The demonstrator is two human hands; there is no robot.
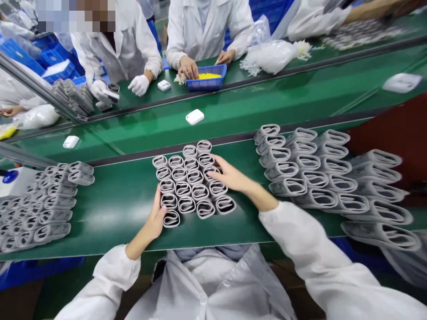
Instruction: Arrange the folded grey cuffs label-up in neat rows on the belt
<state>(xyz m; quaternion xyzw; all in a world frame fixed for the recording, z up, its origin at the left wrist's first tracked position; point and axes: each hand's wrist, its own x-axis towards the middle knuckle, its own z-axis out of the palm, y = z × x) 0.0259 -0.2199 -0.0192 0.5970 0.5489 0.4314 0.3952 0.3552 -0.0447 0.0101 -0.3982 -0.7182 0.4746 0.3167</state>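
Both hands rest against the two sides of a block of rolled grey fabric cuffs (pixel 194 177), which stand on end, close together, on the green table (pixel 110 209) before the person. The left hand (pixel 155 220) lies along the left side of this block, its thumb at the nearer rolls; the right hand (pixel 230 174) comes from the right, with fingers at the outer rolls and one digit reaching over a roll's upper edge. Neither hand is clenched, but I cannot tell whether they grip any roll firmly. On the same table, well apart from the hands, a second group of rolls (pixel 55 202) stands to the left, and a third group (pixel 313 178) to the right. Beyond the table's dark edge runs a lower green strip, on which a white plastic device (pixel 195 117) lies, with similar ones farther left and right. Across it, at the far bench, a co-worker in white gloves (pixel 139 85) sits at the left; another one has a hand at a blue tray (pixel 205 84) containing small yellow pieces (pixel 209 76). Beside this tray, to the right, lies a whitish plastic bag (pixel 276 55).
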